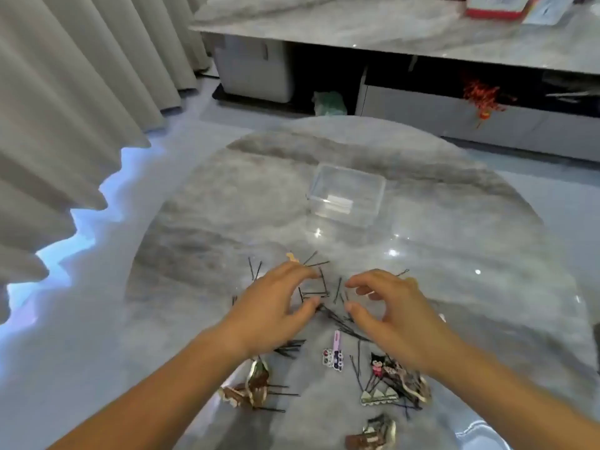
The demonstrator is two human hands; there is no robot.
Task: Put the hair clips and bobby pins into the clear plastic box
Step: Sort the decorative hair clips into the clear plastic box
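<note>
A clear plastic box stands open and empty near the middle of the round marble table. Black bobby pins lie scattered on the near part of the table. Among them are a pink clip, a black cartoon clip, brown bow clips and a silver toothed clip. My left hand and my right hand hover over the pins, fingers curved and apart, facing each other. Neither hand holds anything.
Grey curtains hang at the left. A long marble cabinet with a red box on top stands beyond the table. A white appliance and a green bag sit on the floor by it.
</note>
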